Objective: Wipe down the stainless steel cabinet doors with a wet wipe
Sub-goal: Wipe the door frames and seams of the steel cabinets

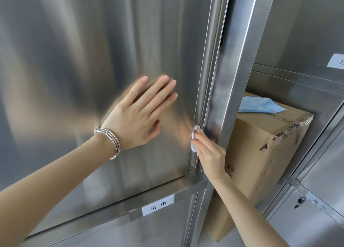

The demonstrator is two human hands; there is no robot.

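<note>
A large stainless steel cabinet door fills the left and centre of the head view. My left hand lies flat on it with the fingers straight, silver bangles on the wrist. My right hand pinches a small white wet wipe and presses it against the door's right edge, low down by the vertical frame post. Most of the wipe is hidden under my fingers.
To the right of the post an open compartment holds a cardboard box with a blue cloth on top. A white label is stuck on the rail under the door. Lower right, a door has a keyed lock.
</note>
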